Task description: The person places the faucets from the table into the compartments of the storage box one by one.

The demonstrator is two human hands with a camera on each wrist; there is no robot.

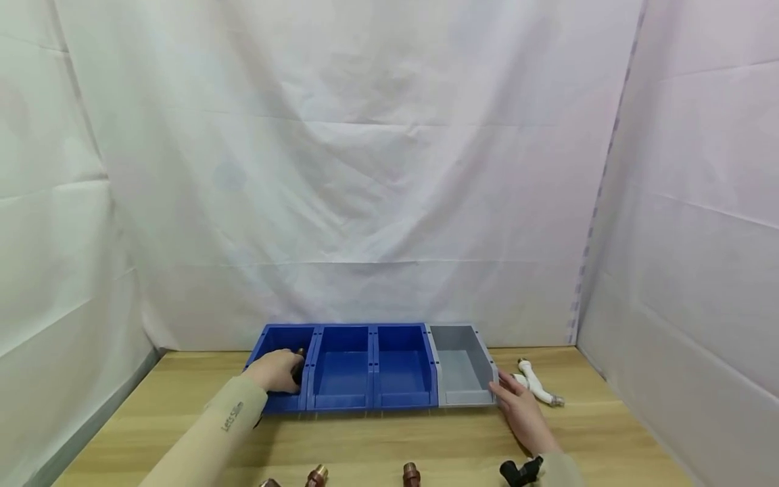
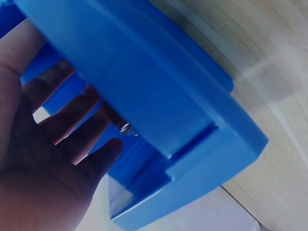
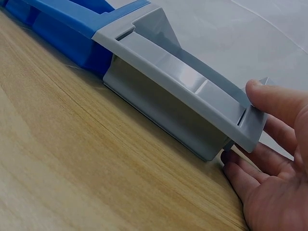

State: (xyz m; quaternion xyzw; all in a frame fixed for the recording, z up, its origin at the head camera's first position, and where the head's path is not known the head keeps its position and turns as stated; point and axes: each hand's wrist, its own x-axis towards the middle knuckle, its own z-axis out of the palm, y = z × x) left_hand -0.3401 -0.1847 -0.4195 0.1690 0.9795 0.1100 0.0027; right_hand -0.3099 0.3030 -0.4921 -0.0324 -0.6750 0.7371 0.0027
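Four bins in a row across the far part of the surface (image 1: pixel 365 443): leftmost blue bin (image 1: pixel 283 404), two middle blue bins (image 1: pixel 341 402), gray bin (image 1: pixel 466 398) at right end. Left hand (image 1: pixel 275 370) is down inside the leftmost blue bin, dark fitting (image 1: pixel 298 372) right at its fingers. Head view gives the fitting's dark body; left wrist view mostly loses it behind the bin wall, just a shiny threaded end (image 2: pixel 126 129) by the fingertips. Fingers slightly spread there, tips partly hidden; can't tell if they're clamped on it. Right hand (image 1: pixel 522 414) has the gray bin's right front corner. Only the right wrist view shows the grip properly: thumb up at the rim, fingers curled below the lip. White fitting (image 1: pixel 535 387) lies just right of that hand. Brown fittings (image 1: pixel 316 476) at the near edge, cut off by the head view.
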